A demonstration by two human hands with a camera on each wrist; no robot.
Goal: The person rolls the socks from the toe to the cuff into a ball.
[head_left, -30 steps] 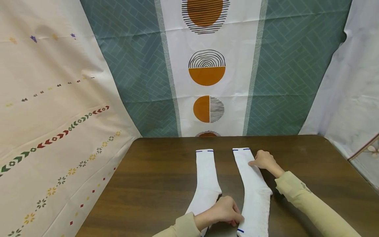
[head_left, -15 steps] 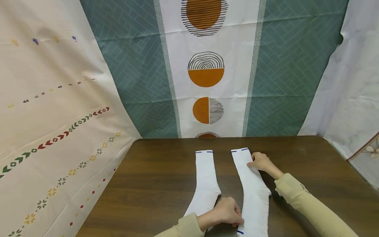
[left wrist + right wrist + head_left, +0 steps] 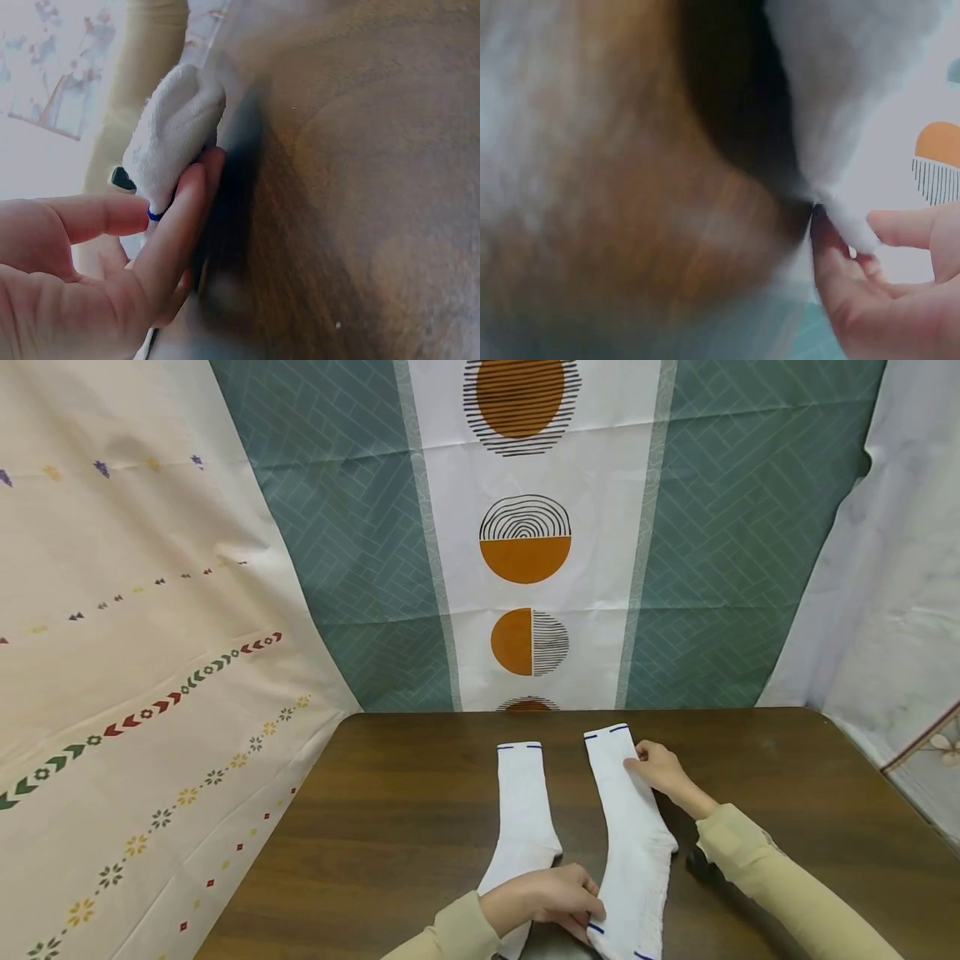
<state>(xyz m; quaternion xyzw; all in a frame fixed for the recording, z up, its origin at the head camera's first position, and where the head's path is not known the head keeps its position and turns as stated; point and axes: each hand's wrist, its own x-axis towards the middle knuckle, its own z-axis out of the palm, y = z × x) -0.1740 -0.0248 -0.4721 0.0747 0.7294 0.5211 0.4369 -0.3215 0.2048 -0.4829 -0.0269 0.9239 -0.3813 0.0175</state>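
Note:
Two white socks with blue marks are in the head view. The right-hand sock (image 3: 633, 852) has its cuff at the far end and its toe near me. My left hand (image 3: 551, 893) pinches its left edge near the toe; thumb and fingers meet on the white fabric (image 3: 169, 135) in the left wrist view. My right hand (image 3: 663, 770) pinches the right edge below the cuff, and the right wrist view shows the fabric (image 3: 847, 82) between thumb and fingers. A dark shadow lies under this sock. The other sock (image 3: 521, 810) lies flat, its foot partly hidden by my left hand and forearm.
Both socks are on or over a brown wooden table (image 3: 375, 827) with rounded far corners. A teal and white patterned cloth (image 3: 360, 527) hangs behind it. A cream cloth (image 3: 150, 610) hangs on the left and a pale one (image 3: 892, 593) on the right.
Both hands have shifted slightly left with the held sock. Its toe end has come up and further into view, showing a second blue mark. The other sock stays in place.

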